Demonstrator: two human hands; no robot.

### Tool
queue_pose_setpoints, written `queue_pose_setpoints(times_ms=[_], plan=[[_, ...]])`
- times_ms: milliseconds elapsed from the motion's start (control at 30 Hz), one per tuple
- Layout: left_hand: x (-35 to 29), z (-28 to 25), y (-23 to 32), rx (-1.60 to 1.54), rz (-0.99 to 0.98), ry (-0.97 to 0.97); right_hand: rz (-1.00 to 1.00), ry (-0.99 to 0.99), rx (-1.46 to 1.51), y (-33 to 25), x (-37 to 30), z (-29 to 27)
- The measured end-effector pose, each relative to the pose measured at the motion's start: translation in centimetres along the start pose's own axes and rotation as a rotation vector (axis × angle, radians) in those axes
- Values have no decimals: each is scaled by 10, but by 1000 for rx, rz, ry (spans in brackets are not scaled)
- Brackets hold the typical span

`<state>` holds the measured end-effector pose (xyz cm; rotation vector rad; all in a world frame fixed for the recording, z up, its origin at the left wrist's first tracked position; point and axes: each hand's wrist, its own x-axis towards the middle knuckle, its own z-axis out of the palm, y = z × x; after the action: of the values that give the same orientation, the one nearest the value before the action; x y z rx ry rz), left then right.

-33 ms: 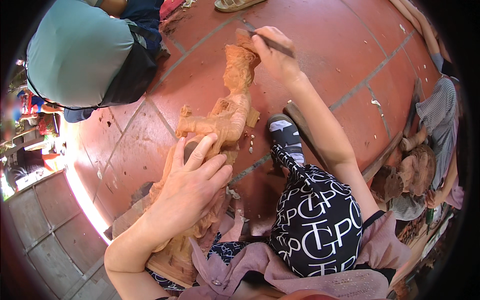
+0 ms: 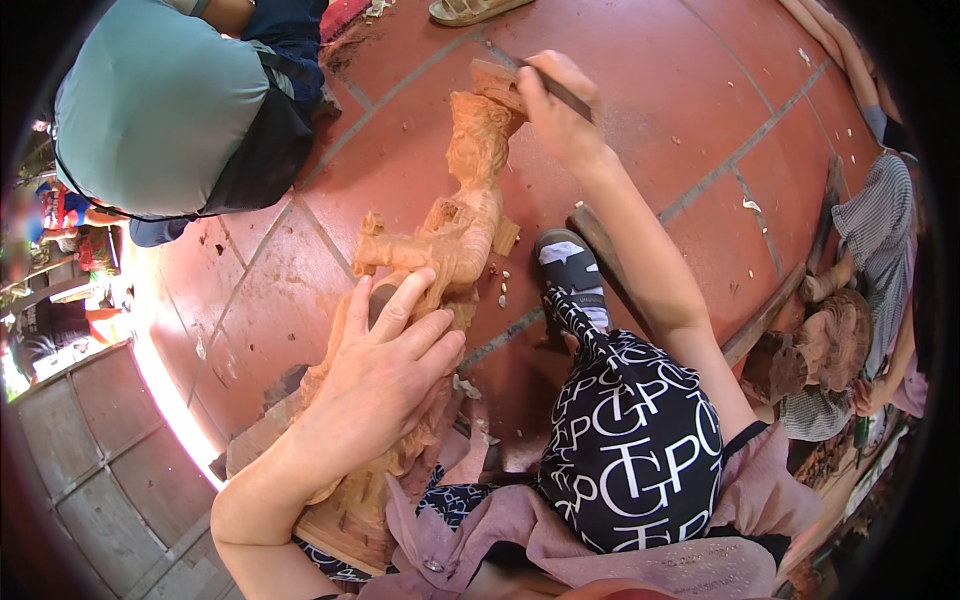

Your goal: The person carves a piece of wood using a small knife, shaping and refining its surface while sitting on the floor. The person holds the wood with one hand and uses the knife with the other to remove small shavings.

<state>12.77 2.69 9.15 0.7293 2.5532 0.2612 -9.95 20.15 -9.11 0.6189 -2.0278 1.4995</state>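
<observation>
A carved figure [image 2: 478, 215] of orange-brown wood lies slantwise along my lap, its head [image 2: 478, 140] toward the far side. My left hand [image 2: 395, 345] grips it across the middle, fingers spread over the carving. Between two of those fingers shows a dark oval spot [image 2: 381, 302]; I cannot tell whether it is a hollow or a separate piece. Beyond the head, my right hand [image 2: 562, 110] is closed on a thin, dark flat strip [image 2: 565, 92], at the block-like top [image 2: 498, 82] of the carving. Whether the strip is a file or another tool is unclear.
Red floor tiles [image 2: 670, 60] carry scattered wood chips. A person in a green top [image 2: 165, 110] sits at the far left. Another carved wooden piece [image 2: 835, 340] lies at the right beside a person's striped sleeve [image 2: 880, 230]. A wooden bar [image 2: 610, 260] lies near my sandalled foot [image 2: 570, 265].
My right hand has shifted slightly to the right with the dark strip, showing more of the carving's top. The left hand stays in place.
</observation>
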Motion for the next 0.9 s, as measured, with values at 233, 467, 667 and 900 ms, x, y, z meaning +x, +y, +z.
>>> queue_pose_setpoints(times_ms=[233,467,667,900], plan=[[5,-20,3,-103,10,130,-56,-279,4,-62,-50,-36],[88,-24,-4,-224,267,589,94,-560,81,-97,-50,-36],[111,-32,-33,39,194,447,65,-633,124,-80,-50,-52],[119,-22,-51,228,135,306,-17,-589,-6,-78,-31,-56]])
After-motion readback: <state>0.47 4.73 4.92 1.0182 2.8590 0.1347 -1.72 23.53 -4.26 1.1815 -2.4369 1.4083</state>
